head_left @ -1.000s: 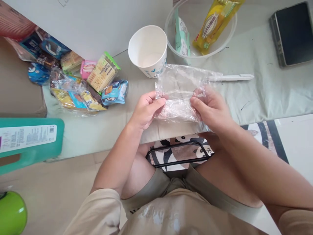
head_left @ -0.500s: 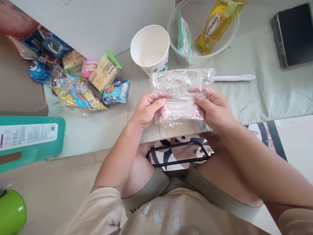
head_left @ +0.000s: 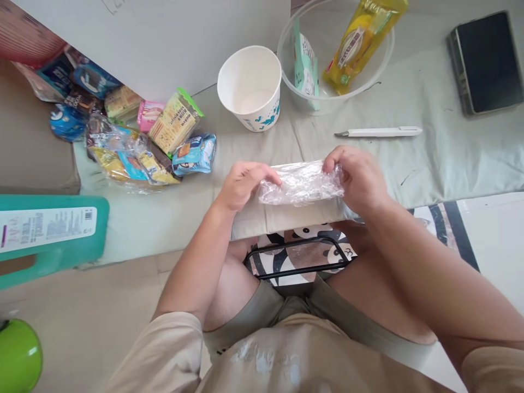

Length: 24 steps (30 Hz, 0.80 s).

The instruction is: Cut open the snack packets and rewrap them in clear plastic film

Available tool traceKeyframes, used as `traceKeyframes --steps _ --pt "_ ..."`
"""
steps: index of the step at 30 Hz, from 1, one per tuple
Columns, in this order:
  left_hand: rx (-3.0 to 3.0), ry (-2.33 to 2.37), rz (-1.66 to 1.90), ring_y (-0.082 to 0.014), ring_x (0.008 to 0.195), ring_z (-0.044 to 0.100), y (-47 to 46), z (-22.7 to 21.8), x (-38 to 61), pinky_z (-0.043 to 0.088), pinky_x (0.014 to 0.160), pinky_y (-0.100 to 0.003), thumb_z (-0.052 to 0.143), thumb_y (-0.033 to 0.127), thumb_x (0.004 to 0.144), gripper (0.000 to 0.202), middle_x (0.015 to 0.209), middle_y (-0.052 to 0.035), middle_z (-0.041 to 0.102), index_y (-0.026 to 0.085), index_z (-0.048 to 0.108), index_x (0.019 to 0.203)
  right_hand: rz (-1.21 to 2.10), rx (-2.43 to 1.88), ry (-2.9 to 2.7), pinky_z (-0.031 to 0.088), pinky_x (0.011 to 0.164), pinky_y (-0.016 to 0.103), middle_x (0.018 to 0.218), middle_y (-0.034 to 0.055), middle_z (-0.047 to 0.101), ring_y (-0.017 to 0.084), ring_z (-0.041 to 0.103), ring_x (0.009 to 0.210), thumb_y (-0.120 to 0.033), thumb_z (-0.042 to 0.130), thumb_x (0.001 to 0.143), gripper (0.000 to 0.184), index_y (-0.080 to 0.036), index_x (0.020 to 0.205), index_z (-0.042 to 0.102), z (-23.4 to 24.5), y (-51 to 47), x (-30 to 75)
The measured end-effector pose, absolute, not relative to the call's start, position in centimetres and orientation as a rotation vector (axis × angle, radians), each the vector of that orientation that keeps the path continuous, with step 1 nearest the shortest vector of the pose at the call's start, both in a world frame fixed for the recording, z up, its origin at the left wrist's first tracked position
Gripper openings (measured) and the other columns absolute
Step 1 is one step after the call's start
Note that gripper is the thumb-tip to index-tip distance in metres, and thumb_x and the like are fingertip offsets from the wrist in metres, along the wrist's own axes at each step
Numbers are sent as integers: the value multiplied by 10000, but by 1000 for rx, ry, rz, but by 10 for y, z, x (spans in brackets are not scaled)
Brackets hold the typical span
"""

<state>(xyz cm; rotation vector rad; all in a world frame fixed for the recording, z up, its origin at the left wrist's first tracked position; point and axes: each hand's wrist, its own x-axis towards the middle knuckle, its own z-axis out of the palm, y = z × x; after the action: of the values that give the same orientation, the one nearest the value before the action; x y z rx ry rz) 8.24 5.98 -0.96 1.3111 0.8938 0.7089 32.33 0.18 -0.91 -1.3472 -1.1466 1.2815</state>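
Note:
A clear plastic bag [head_left: 302, 183], folded down into a narrow crumpled strip, lies between my two hands over the near edge of the cloth-covered table [head_left: 442, 153]. My left hand [head_left: 244, 184] pinches its left end with curled fingers. My right hand [head_left: 356, 177] is closed over its right end. Behind the bag stands an empty white paper cup [head_left: 250, 87]. A white utility knife [head_left: 379, 132] lies on the cloth just beyond my right hand.
A clear bowl [head_left: 370, 71] at the back holds a yellow snack pack [head_left: 360, 38] and a mint-green packet [head_left: 305, 65]. Several snack packets [head_left: 139, 139] are heaped at the left. A dark tablet [head_left: 487, 63] lies far right. A teal container [head_left: 49, 232] sits at the left edge.
Both hands folded the open bag down from a wide sheet into a narrow strip and drew it toward me. The knife's tip, covered before, now shows.

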Motion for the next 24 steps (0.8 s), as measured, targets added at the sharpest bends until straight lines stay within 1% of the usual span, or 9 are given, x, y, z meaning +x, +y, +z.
traceKeyframes --steps 4,7,9,12,14,17,20,22,24 --pt "1357 956 736 -96 540 589 58 -10 85 430 463 -201 792 259 684 127 678 -12 694 167 718 732 1236 -1314 -1067 311 533 266 666 -35 454 97 378 557 -288 662 885 141 -237 809 554 -13 3 319" --pt "1333 982 769 -55 506 528 57 -9 85 492 464 -191 761 181 619 214 753 27 651 186 699 824 1243 -1308 -1010 333 501 250 716 -56 484 87 402 538 -247 710 811 242 -275 966 525 -15 5 315" --pt "1324 997 770 -56 511 549 59 -9 84 522 458 -197 735 165 605 277 809 29 643 195 684 875 1211 -1332 -989 355 477 245 835 -42 550 76 437 541 -231 719 786 328 -291 1038 518 -18 6 314" --pt "1288 1013 799 -99 575 650 62 -9 82 478 408 -174 700 161 591 315 872 9 650 197 656 901 1124 -1399 -996 383 453 244 1074 -4 590 55 480 558 -194 728 762 379 -290 1077 541 -20 7 314" --pt "1267 1030 839 -97 575 656 65 -10 80 448 388 -164 687 157 578 323 911 -1 656 193 646 897 1087 -1427 -1021 421 474 253 1153 10 594 56 524 579 -171 722 763 377 -284 1083 559 -19 7 316" --pt "1239 1031 873 -58 507 585 67 -10 77 421 382 -160 665 133 559 347 882 13 641 192 645 901 1022 -1450 -983 527 611 283 1130 9 626 91 632 688 -148 703 786 304 -270 1039 587 -15 10 321" --pt "1244 934 718 -49 505 564 64 -6 76 431 430 -158 644 107 571 339 797 33 619 192 656 899 1049 -1374 -813 580 860 311 996 5 673 139 712 908 -204 696 829 165 -255 961 613 -8 12 325" --pt "1276 846 534 -60 535 579 60 -2 76 465 484 -166 640 96 600 311 745 36 611 188 672 895 1316 -1280 -702 574 959 323 963 14 712 158 724 990 -288 722 841 146 -246 950 633 -4 11 323" --pt "1310 781 402 -71 555 584 56 1 78 486 519 -176 639 90 632 300 715 33 614 188 687 912 1723 -1185 -634 590 930 328 994 28 746 170 732 971 -345 789 808 269 -236 1013 653 1 7 318"
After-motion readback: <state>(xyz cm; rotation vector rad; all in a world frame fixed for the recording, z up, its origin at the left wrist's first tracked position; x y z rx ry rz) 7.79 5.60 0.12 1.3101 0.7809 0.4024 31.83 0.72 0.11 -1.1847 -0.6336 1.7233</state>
